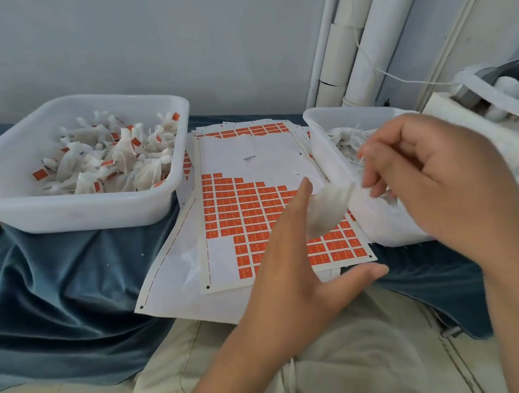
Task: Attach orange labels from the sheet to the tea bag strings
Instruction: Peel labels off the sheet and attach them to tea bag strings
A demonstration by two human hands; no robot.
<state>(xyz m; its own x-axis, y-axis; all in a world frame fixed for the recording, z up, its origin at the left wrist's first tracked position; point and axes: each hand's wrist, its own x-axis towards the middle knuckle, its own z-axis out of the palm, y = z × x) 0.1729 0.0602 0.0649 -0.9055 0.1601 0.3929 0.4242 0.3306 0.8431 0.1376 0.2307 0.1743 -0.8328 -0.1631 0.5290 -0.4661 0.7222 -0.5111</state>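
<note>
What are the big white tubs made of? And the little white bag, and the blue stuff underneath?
Left tub and right tub: probably plastic, smooth, slightly see-through, rounded moulded rims. Tea bag: looks like thin gauzy fabric or filter paper; blurred, so unsure. Blue cover: soft cloth, maybe velvet; it folds and shines.

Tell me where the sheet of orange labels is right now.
In the head view the label sheet lies centre frame on the blue cloth, between the left tub and the right tub, partly behind the left hand.
</note>
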